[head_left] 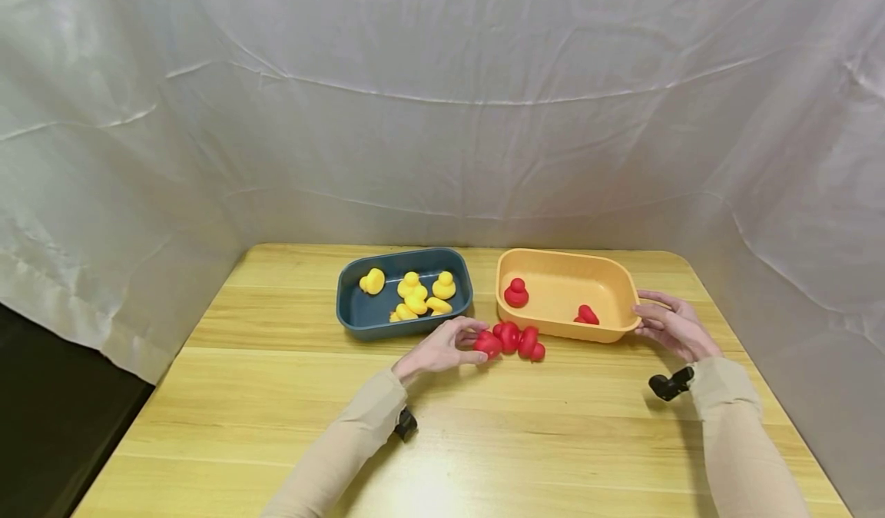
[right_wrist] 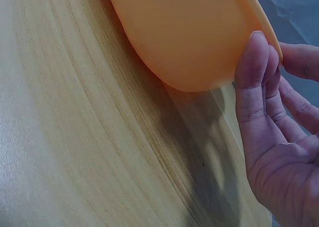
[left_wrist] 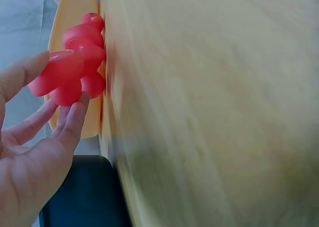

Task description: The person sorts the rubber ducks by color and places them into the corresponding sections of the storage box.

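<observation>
My left hand (head_left: 442,346) has thumb and fingers around a red rubber duck (head_left: 488,344), the leftmost of a small cluster on the table. Right beside it sit more red ducks (head_left: 528,344), just in front of the orange tray (head_left: 553,330). In the left wrist view, the thumb lies on one side of the held duck (left_wrist: 59,71) and the fingertips on the other. My right hand (head_left: 674,326) grips the right end of the orange tray; in the right wrist view, thumb and fingers pinch its rim. Two red ducks (head_left: 516,293) lie inside that tray, far apart.
A dark blue tray (head_left: 366,332) holding several yellow ducks (head_left: 444,285) stands left of the orange one. Both trays are near the back of the wooden table (head_left: 512,441). Pale sheeting (head_left: 442,141) hangs behind the table and along its sides.
</observation>
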The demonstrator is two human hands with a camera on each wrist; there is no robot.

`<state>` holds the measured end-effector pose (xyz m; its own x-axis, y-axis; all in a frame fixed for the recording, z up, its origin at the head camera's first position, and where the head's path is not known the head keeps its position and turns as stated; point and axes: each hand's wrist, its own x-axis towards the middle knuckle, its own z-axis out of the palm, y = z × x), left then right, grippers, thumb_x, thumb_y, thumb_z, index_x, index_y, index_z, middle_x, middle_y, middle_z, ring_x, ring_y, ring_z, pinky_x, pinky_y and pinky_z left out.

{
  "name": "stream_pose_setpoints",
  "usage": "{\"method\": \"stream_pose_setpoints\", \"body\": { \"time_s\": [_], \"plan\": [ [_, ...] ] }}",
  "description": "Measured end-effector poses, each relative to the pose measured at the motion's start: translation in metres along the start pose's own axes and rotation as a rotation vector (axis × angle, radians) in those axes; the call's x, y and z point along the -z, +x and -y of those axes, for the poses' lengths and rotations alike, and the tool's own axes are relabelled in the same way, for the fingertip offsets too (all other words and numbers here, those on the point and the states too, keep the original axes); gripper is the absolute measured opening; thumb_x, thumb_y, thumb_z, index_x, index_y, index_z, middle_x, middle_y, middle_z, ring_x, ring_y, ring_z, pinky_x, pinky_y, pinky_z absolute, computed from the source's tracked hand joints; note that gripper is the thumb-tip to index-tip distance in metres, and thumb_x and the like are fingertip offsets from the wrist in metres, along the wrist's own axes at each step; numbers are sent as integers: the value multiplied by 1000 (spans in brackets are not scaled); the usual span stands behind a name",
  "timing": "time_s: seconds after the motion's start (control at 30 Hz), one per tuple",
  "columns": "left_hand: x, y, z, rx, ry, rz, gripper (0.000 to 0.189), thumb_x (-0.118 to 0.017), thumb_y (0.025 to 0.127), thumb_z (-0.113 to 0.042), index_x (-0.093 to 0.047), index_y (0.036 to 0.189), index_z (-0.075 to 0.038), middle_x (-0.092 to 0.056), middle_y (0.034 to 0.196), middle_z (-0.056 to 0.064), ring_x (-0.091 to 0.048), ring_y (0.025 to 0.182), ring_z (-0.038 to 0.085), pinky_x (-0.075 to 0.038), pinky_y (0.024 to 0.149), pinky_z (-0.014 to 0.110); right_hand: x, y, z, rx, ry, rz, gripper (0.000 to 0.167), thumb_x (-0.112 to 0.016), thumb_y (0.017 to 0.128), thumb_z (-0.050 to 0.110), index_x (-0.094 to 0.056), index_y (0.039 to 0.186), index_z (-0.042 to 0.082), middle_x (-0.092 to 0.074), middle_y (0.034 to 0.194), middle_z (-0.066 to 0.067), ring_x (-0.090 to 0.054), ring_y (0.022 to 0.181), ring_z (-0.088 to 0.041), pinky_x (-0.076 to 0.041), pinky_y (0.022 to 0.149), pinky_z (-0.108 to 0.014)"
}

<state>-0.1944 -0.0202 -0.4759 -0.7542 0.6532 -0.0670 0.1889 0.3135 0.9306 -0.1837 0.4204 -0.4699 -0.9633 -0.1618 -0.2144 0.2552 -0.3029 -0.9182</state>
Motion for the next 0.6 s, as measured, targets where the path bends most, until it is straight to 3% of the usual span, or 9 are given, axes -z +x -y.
{"method": "stream_pose_setpoints", "body": {
  "time_s": [0.6],
  "plan": [
    [6, 1, -15, -56, 1, 16, 60, -74, 91, -9, -49, 143, 7, -60, 138, 19, -59, 128, 32, -46, 117, 43, -1, 0, 0, -16, -9, -19, 26, -52, 101, -2, -65, 111, 19, -77, 90, -5, -72, 72, -16, -63, 66, -26]
  ]
}}
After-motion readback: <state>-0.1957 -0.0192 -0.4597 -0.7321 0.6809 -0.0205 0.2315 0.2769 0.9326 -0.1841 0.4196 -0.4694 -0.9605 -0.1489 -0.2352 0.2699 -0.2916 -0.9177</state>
